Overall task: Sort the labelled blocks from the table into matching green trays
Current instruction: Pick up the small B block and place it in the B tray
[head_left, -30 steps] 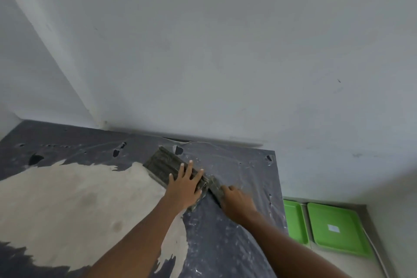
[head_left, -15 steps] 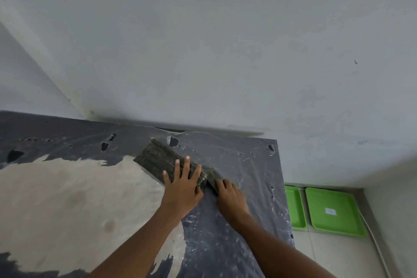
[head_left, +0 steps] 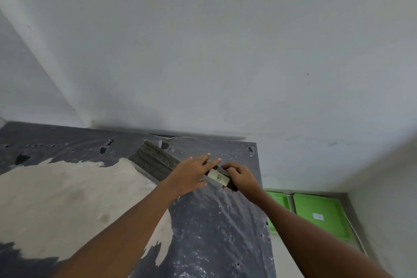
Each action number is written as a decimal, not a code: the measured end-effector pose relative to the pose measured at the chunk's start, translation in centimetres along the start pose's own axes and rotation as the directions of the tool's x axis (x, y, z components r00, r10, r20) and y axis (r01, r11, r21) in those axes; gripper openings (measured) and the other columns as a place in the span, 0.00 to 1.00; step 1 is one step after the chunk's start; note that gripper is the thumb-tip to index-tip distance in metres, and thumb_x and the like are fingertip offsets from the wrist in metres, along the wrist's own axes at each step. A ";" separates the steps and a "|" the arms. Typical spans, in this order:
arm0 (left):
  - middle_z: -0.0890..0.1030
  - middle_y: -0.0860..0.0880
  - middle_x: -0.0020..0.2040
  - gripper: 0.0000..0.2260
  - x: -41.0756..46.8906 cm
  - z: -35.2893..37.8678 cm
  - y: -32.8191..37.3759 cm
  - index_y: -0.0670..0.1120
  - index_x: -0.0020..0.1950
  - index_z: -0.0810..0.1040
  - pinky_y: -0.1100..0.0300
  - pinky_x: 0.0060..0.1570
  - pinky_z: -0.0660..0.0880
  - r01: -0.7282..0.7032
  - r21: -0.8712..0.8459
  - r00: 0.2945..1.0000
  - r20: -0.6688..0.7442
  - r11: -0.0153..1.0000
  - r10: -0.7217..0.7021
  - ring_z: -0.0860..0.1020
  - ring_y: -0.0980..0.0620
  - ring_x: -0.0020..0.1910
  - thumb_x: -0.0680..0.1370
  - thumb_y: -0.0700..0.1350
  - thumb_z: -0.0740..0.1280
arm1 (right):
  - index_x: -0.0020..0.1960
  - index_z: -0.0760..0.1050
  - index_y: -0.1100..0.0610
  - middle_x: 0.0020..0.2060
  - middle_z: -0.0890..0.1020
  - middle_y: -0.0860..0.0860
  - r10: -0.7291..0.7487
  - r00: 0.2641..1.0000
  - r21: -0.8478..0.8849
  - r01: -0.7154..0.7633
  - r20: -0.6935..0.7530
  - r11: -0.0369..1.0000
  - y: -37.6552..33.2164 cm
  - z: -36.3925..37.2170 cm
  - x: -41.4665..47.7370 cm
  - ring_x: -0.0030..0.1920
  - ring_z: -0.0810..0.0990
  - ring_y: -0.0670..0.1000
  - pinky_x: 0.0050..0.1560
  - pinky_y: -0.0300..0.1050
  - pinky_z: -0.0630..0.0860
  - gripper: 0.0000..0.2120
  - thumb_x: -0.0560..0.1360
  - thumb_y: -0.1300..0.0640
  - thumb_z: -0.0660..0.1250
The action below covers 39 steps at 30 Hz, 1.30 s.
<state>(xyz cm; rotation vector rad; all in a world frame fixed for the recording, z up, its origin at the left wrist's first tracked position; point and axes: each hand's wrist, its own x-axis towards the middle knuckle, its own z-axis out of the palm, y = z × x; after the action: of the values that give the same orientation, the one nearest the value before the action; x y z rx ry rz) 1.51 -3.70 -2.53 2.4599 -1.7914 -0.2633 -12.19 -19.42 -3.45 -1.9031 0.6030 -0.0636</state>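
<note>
A row of dark blocks [head_left: 151, 160] lies at the back of the table [head_left: 214, 228], near the wall. My right hand [head_left: 240, 176] grips one dark block [head_left: 222, 179] pulled off the row's right end; its white label reads "B". My left hand [head_left: 191, 174] lies flat, fingers spread, over the right end of the row and touches the held block. Two green trays sit on the floor to the right of the table: a near one [head_left: 278, 205], partly hidden by my right forearm, and a farther one [head_left: 320, 214] with a small white label.
The table is covered with torn dark plastic over a pale top [head_left: 67, 198]. A white wall [head_left: 225, 52] rises directly behind the table. The table's right edge drops to a tiled floor where the trays sit in a corner.
My right hand has pulled one block off the row's right end and turned it so its "B" label shows. My left hand has slid right along the row.
</note>
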 end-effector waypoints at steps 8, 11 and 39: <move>0.74 0.46 0.63 0.20 -0.4 -3.9 4.5 0.45 0.69 0.71 0.49 0.49 0.80 -0.103 -0.174 0.980 -0.185 0.979 0.071 0.78 0.46 0.54 0.78 0.42 0.68 | 0.53 0.79 0.48 0.44 0.84 0.51 -0.152 0.988 -0.227 0.146 -0.010 0.963 -2.0 -5.4 -3.5 0.40 0.82 0.47 0.33 0.43 0.78 0.12 0.78 0.54 0.57; 0.75 0.43 0.63 0.20 -0.3 -4.7 5.5 0.43 0.70 0.72 0.49 0.52 0.79 -0.074 -0.207 0.977 -0.212 0.975 0.030 0.79 0.45 0.54 0.78 0.40 0.68 | 0.59 0.74 0.45 0.51 0.83 0.49 -0.268 0.963 -0.419 0.228 -0.037 0.879 -2.1 -6.8 -4.4 0.47 0.80 0.47 0.47 0.48 0.80 0.12 0.77 0.47 0.62; 0.82 0.51 0.50 0.21 -2.4 -0.1 15.7 0.56 0.58 0.72 0.56 0.44 0.84 0.127 -0.868 0.855 -0.149 0.480 -0.496 0.84 0.56 0.45 0.72 0.43 0.77 | 0.67 0.70 0.53 0.59 0.79 0.53 -0.520 0.853 -0.757 0.374 0.054 0.536 0.7 -9.5 -12.4 0.56 0.77 0.56 0.54 0.51 0.74 0.23 0.74 0.49 0.69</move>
<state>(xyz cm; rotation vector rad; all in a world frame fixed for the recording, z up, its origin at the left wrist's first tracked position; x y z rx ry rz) -13.82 -6.31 0.49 1.8716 -0.7014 -0.4851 -26.28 -22.32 2.73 -2.8764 0.2198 -0.3805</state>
